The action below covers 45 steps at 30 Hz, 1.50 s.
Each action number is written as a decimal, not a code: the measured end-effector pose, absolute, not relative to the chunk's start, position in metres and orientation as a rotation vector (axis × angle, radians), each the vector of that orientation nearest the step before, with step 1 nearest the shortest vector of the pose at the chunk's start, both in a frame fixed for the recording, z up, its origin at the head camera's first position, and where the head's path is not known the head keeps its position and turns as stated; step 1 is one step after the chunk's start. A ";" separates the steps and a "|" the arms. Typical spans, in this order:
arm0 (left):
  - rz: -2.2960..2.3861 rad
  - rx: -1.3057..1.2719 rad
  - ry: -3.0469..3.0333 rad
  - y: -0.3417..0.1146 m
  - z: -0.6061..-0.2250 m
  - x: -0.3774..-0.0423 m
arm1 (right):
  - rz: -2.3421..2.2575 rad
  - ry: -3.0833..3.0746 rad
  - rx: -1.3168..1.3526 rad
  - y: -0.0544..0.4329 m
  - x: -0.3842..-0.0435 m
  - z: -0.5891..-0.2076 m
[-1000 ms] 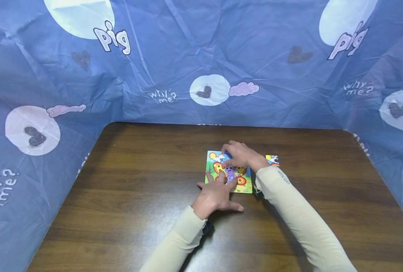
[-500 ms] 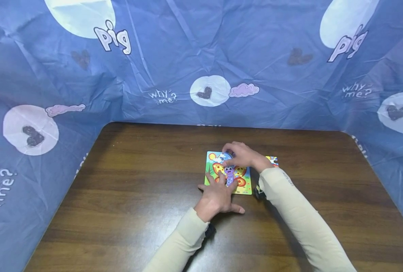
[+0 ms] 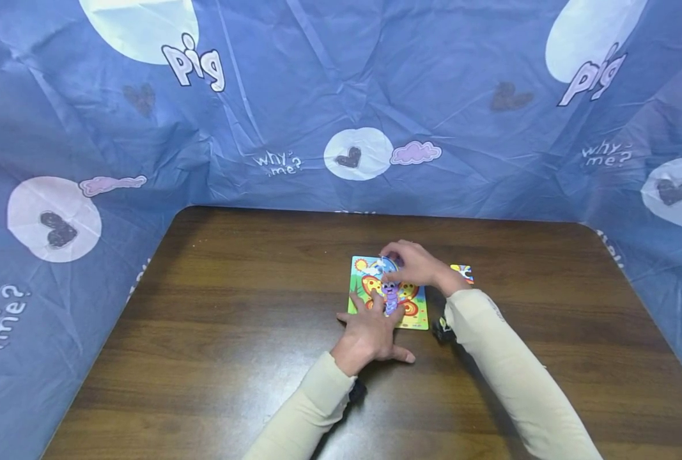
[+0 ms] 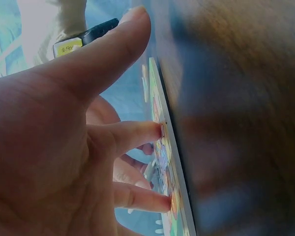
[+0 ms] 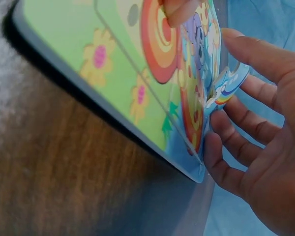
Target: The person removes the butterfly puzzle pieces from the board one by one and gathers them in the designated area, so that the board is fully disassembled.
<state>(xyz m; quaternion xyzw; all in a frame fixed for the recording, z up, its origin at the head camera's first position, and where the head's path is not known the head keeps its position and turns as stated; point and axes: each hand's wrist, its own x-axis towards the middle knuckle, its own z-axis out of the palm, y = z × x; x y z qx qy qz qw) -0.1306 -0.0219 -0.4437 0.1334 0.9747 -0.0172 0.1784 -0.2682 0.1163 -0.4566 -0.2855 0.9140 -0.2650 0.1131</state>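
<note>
Butterfly puzzle [image 3: 391, 296] before “pig” backdrop [image 3: 294, 96]

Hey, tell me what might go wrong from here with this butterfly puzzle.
The flat blue rainbow-printed piece is tilted in the right hand, so it might catch or slip. The small flat multicoloured piece lies near the cream right sleeve, which could nudge it. The left hand touches the colourful square butterfly board with spread fingers; pushing hard might slide it.
</note>
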 end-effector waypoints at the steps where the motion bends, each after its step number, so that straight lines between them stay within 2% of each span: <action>1: -0.049 0.378 2.758 -0.022 -0.443 -0.130 | -0.782 2.685 -0.834 0.116 -0.268 -0.457; 21: -0.072 0.389 2.770 -0.022 -0.445 -0.129 | -0.805 2.816 -0.848 0.127 -0.261 -0.450; 45: -0.067 0.391 2.739 -0.024 -0.444 -0.132 | -0.578 2.931 -0.720 0.216 -0.243 -0.436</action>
